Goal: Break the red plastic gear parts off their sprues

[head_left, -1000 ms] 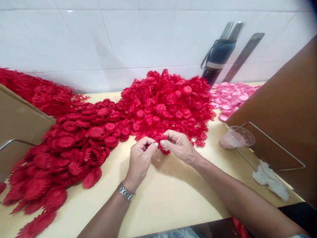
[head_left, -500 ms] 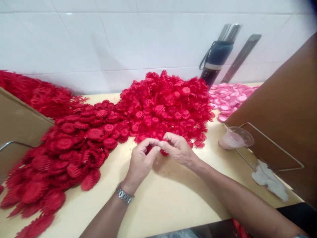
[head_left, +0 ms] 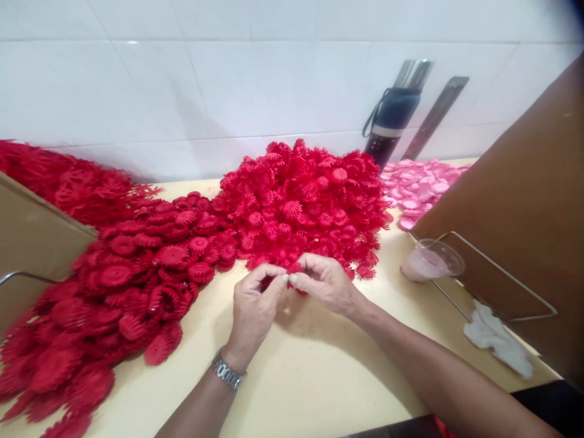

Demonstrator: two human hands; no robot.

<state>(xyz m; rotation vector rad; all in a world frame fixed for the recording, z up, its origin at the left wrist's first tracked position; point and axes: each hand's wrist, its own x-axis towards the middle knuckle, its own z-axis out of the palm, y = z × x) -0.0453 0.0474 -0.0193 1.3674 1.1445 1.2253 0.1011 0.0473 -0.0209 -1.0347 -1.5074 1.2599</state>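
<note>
My left hand (head_left: pixel 258 301) and my right hand (head_left: pixel 328 283) meet at the thumbs and forefingers above the table, both closed in a pinch. A small red flower-shaped piece (head_left: pixel 297 287) shows between and behind my right fingers, mostly covered by them. Whether my left fingertips grip the same piece is hard to make out. Right behind the hands rises a heap of red fringed flower pieces (head_left: pixel 301 201). To the left spreads a pile of flatter, darker red toothed discs (head_left: pixel 116 274). A metal watch (head_left: pixel 227 370) is on my left wrist.
Cardboard panels stand left (head_left: pixel 41 243) and right (head_left: pixel 515 213). A plastic cup (head_left: pixel 426 263) tilts beside a wire stand (head_left: pixel 511 271) and a crumpled white tissue (head_left: pixel 495 337). At the wall are a bottle (head_left: pixel 395 115), a dark metal strip (head_left: pixel 435 118) and pink pieces (head_left: pixel 426 185).
The view has tilted slightly upward, so everything sits a little lower. My left fingertips have shifted slightly left, and the pinch of both hands stays close together.
</note>
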